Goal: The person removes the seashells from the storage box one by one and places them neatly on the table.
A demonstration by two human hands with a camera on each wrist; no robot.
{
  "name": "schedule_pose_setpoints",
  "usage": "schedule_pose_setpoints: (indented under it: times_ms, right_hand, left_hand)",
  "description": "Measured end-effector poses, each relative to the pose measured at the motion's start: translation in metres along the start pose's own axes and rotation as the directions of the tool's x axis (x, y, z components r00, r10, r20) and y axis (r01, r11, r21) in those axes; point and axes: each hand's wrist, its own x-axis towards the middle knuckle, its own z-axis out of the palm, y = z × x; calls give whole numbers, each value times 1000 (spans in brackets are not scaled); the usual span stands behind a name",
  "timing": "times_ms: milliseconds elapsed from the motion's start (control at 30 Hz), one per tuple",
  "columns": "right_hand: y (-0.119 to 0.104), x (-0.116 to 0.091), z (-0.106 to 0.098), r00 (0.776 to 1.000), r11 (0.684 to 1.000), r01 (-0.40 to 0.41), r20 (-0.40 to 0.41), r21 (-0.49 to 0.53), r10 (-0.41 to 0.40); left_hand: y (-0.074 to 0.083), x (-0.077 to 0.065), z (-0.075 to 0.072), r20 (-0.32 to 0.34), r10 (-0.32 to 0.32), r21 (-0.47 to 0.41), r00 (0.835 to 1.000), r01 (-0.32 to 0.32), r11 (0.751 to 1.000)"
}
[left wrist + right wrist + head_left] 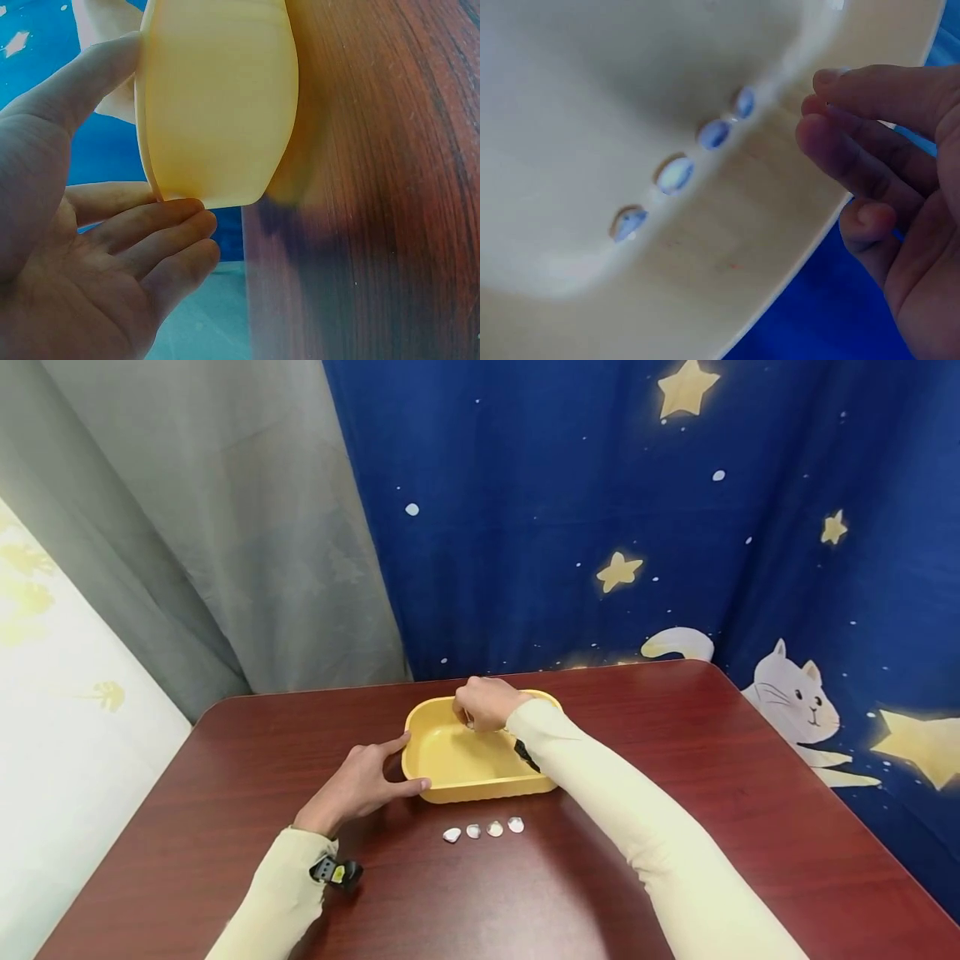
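A yellow plastic tray [470, 794] stands on the table, in front of the blue curtain. My left hand [362, 783] holds its left end, the thumb at the near side and the fingers against the end wall. My right hand [487, 703] reaches over the tray, fingertips pointing down near the far wall. In the right wrist view, its thumb and fingers [859, 161] are close together, with nothing visible between them. Several small shiny gems [675, 175] lie in a row inside, along one wall. More clear gems [494, 829] form a row on the table before the tray.
The dark red wooden table [675, 760] has rounded far corners. A grey curtain [240, 527] and a blue star-patterned curtain [540, 527] hang behind it. A white patterned panel [67, 710] is at the left.
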Motion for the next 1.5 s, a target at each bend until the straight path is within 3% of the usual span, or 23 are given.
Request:
schedule_pose_setpoints:
  times_ms: [400, 667, 1100, 1500]
  right_hand:
    - [-2, -25, -24, 1000, 1000, 4, 2, 23, -4]
    - [-2, -57, -30, 999, 997, 38, -40, 61, -36]
    - [-11, -112, -18, 976, 987, 135, -182, 87, -117]
    - [-26, -156, 6, 951, 985, 99, -306, 141, -52]
  left_hand:
    - [2, -4, -1, -1, 1, -4, 1000, -1, 1000]
    - [3, -3, -2, 7, -13, -6, 1000, 13, 1000]
    - [1, -2, 1, 9, -26, -31, 1000, 26, 999]
    - [-1, -2, 2, 2, -24, -42, 1000, 24, 999]
